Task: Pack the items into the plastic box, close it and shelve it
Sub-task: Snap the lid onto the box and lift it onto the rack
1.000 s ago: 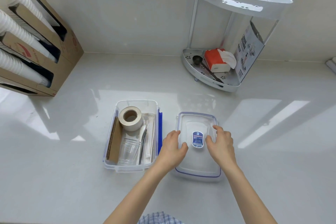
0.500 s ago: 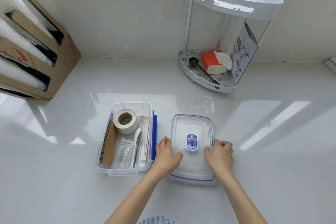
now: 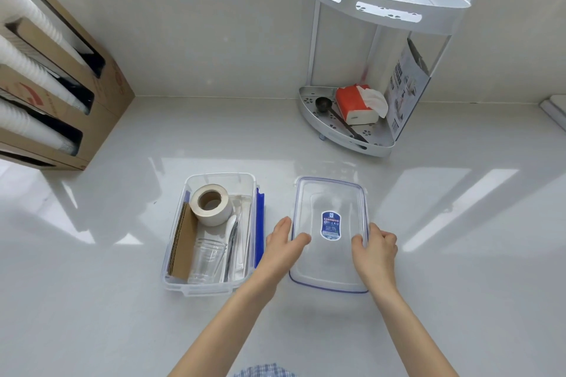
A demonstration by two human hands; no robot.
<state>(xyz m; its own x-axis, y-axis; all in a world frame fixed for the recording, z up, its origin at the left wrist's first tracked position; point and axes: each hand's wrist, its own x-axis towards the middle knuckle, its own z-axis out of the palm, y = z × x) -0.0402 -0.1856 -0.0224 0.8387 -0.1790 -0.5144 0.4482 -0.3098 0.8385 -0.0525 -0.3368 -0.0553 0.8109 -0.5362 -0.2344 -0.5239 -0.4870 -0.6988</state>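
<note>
White glossy counter [image 3: 92,300]. Plastic box [image 3: 208,286], packed, open, at left. Lid [image 3: 329,266] flat just beside it, pinched at both long edges by left hand [image 3: 283,249] and right hand [image 3: 375,251]. Advice: lift level, align corners, then press clips.

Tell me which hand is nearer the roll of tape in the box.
Left. The left hand grips the lid's left edge, just right of the plastic box holding the tape roll. The right hand grips the lid's far right edge, farther away.
</note>
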